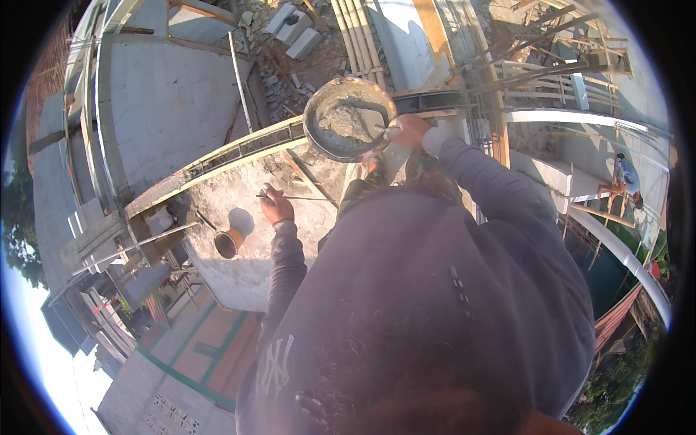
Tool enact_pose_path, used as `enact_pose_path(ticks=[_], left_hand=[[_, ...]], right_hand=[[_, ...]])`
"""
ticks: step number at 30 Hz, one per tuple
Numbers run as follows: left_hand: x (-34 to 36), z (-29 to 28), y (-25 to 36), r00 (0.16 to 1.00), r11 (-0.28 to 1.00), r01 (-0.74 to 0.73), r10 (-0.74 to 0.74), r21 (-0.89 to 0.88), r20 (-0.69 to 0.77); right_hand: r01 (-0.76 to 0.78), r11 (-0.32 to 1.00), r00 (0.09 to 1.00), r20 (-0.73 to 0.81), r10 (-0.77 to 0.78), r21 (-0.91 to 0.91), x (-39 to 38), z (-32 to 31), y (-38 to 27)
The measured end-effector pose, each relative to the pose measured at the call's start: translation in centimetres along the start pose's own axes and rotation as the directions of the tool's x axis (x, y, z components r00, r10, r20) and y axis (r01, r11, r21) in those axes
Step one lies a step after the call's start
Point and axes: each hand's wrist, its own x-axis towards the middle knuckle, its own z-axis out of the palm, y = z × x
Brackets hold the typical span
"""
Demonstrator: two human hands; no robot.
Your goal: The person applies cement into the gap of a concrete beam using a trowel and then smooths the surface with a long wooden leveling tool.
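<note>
A round bucket [313,138] of wet grey mortar [344,123] stands in front of me, across a narrow wooden formwork channel [239,148]. At its right rim, my right hand [412,135] is closed around what looks like the handle of a trowel [384,129]; mortar and shadow blur the blade's outline. Out to the left, over a rough concrete surface [275,170], my left hand [278,206] is closed on a thin dark rod [308,198], which points right towards my legs. The bucket rim hides part of the channel.
A smaller orange-brown bucket [228,244] and a short tool [205,220] rest left of my left hand. Bars run inside the channel. Beyond lie grey blocks [293,32], rubble and bamboo poles [355,36]. At the far right, another person [628,181] is among timbers.
</note>
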Motion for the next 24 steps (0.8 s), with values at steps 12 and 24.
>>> enact_pose_path(ticks=[12, 24], left_hand=[[8.9, 8.9, -5.3, 0.931, 0.922, 0.330, -0.282, -0.201, 0.233], [12.5, 12.1, -0.1, 0.795, 0.786, 0.594, -0.539, -0.174, 0.279]], right_hand=[[0.028, 0.752, 0.988, -0.132, 0.079, 0.659, -13.4, -2.5, 7.0], [-0.125, 0.098, 0.896, 0.070, 0.438, 0.987, -10.7, -8.7, 21.3]])
